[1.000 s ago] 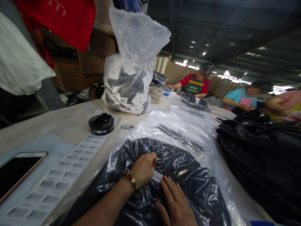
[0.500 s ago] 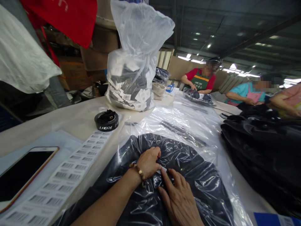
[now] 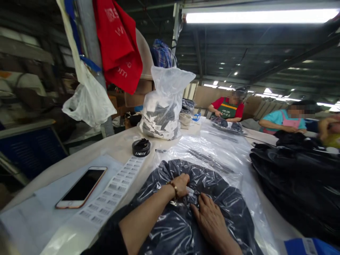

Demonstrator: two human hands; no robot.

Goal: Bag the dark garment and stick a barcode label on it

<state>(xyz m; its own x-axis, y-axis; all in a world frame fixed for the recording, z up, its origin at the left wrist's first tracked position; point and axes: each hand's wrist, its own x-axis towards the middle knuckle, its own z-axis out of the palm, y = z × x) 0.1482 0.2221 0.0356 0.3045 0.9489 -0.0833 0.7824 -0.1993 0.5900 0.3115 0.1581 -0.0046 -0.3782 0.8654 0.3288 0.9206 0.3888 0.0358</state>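
Observation:
A clear plastic bag (image 3: pixel 180 232) with dark, puffy contents lies on the table in front of me. My left hand (image 3: pixel 181 185), with a beaded bracelet at the wrist, is closed with its fingers curled on the film near the middle of the bag. My right hand (image 3: pixel 211 214) rests on the bag just to the right, fingers stretched forward and thumb apart. Between the hands shows a small whitish patch (image 3: pixel 190 191); whether it is a label or shine on the film I cannot tell.
To the left lie a strip of barcode stickers (image 3: pixel 113 193), a phone (image 3: pixel 82 187) and a black tape roll (image 3: pixel 141 148). A filled translucent sack (image 3: pixel 160 115) stands behind. Black items (image 3: pixel 289 184) are heaped at right. Co-workers (image 3: pixel 228 106) work across the table.
The view has tilted up and swung left, showing more ceiling and the left side. My right hand's fingers have drawn in slightly; both hands remain on the bag.

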